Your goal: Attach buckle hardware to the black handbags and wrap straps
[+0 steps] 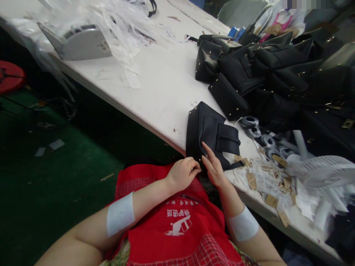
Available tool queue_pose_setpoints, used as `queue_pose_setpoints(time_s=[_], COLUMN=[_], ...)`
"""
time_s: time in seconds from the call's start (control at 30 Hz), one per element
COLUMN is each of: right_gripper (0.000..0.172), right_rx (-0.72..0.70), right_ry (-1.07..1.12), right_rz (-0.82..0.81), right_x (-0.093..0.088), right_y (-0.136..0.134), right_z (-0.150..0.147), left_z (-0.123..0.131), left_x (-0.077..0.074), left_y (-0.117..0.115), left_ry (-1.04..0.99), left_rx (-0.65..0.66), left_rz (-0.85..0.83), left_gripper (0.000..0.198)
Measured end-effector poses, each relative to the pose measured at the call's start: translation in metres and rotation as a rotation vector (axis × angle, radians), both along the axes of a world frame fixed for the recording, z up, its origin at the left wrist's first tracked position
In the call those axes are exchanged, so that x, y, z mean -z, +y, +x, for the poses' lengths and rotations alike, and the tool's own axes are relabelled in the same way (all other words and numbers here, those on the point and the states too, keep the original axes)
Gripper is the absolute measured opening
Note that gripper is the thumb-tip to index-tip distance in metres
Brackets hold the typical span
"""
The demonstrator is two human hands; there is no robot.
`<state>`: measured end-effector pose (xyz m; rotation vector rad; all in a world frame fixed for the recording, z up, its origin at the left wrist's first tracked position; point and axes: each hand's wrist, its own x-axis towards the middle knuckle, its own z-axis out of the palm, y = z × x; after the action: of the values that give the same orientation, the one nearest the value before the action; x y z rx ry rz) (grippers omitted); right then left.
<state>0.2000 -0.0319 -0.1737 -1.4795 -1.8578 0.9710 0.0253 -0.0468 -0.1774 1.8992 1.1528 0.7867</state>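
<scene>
A small black handbag lies on its side at the table's near edge, its studded base toward the left. My left hand is at the bag's lower corner, fingertips pinched together. What they pinch, if anything, is too small to make out. Against the bag's near side rests my right hand, fingers stretched out and thumb apart, touching the black surface without wrapping round it. A short strap sticks out from the bag's right end.
Many black bags are heaped at the back right. Paper tags and a white fan lie along the right. A grey tape dispenser and plastic wrap occupy the far left. A red stool stands on the green floor.
</scene>
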Motion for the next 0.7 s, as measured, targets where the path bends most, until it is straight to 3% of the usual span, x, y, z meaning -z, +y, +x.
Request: queue_pose_setpoints(time_s=[0.07,0.2,0.3,0.4,0.57,0.7], right_gripper=[0.053,0.054,0.054,0.054,0.054,0.053], right_rx=[0.005,0.012,0.015,0.015,0.001,0.007], right_ry=[0.024,0.058,0.052,0.051,0.050,0.043], right_rz=[-0.013,-0.026,-0.017,-0.022,-0.025,-0.021], right_x=[0.001,0.003,0.003,0.002,0.001,0.000], right_y=[0.000,0.000,-0.001,-0.002,-0.003,-0.003], right_z=[0.001,0.001,0.001,0.000,-0.001,-0.001], left_z=[-0.009,-0.031,-0.040,-0.037,-0.022,-0.019], left_x=[0.004,0.014,0.016,0.017,0.023,0.028], left_y=[-0.007,-0.007,0.001,0.008,0.012,0.015], left_ry=[-0.040,-0.079,-0.087,-0.131,-0.180,-0.155], left_rx=[0.019,-0.167,-0.203,-0.188,-0.290,-0.254], left_rz=[-0.017,-0.091,-0.135,-0.155,-0.282,-0.225], left_gripper=[0.008,0.012,0.012,0.021,0.012,0.007])
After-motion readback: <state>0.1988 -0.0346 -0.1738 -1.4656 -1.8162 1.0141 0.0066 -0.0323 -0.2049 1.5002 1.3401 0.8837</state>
